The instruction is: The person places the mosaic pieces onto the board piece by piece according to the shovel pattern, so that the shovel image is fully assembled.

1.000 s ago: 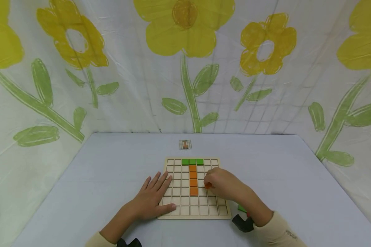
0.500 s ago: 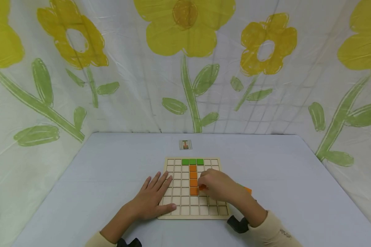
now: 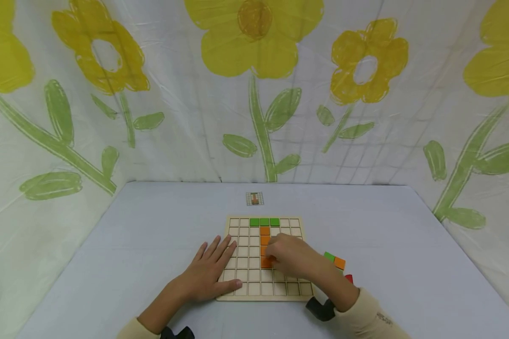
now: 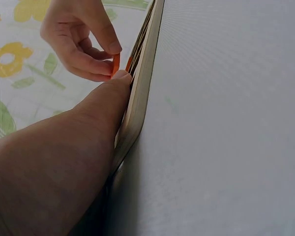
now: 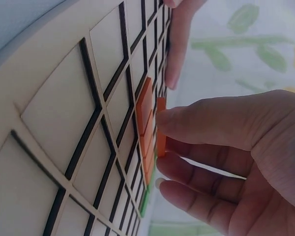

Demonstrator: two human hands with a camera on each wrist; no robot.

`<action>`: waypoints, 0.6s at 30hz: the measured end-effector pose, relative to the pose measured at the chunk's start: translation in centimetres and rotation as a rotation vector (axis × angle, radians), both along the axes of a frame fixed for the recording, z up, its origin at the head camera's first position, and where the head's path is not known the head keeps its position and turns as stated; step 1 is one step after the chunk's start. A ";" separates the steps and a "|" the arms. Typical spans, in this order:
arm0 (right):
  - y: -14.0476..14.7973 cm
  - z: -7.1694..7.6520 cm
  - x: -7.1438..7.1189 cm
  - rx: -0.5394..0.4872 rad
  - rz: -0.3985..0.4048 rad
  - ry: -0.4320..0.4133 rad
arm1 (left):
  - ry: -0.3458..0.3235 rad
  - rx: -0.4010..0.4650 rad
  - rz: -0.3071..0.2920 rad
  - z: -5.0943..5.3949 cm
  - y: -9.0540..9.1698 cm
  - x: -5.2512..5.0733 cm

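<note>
A wooden grid board [image 3: 263, 298] lies on the table. My left hand [image 3: 205, 278] rests on its left side, fingers spread and thumb out over the lower cells. Between thumb and fingers, my right hand [image 3: 292, 256] pinches a square orange tile [image 5: 161, 142], held just above the board in the right wrist view. In the head view that hand is at the lower end of a column of orange tiles [image 3: 265, 230] set in the grid, partly covering it. Three green tiles [image 3: 265, 221] form a row across the top of this column.
Behind the board lies a small card [image 3: 254, 198] with a gridded coloured picture. Right of the board, beside my right forearm, are a loose green tile [image 3: 329, 256], an orange tile [image 3: 340, 263] and a red piece [image 3: 349, 278] partly hidden by the arm.
My right hand has moved left across the board with the orange tile, up to the orange column. Loose pieces at the right have come into sight. The left hand has stayed put.
</note>
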State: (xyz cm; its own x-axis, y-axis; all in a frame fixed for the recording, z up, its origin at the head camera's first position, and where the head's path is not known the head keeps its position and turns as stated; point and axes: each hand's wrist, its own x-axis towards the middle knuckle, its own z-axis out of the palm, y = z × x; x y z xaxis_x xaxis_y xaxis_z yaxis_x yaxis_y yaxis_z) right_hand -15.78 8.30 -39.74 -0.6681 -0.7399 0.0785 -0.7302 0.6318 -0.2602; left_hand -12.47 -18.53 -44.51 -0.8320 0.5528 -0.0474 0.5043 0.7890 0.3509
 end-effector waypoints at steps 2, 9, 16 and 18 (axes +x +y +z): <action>-0.1 -0.1 0.0 0.003 0.005 0.009 | 0.002 0.001 0.000 0.0 0.0 0.0; -0.8 0.2 0.2 0.001 0.037 0.031 | -0.001 -0.006 0.012 -0.2 0.0 -0.1; -1.5 0.1 0.2 0.028 0.046 0.010 | 0.000 0.003 0.007 -0.2 -0.1 0.0; -1.8 0.0 0.2 0.035 0.055 0.017 | -0.002 0.000 0.008 -0.2 -0.1 0.0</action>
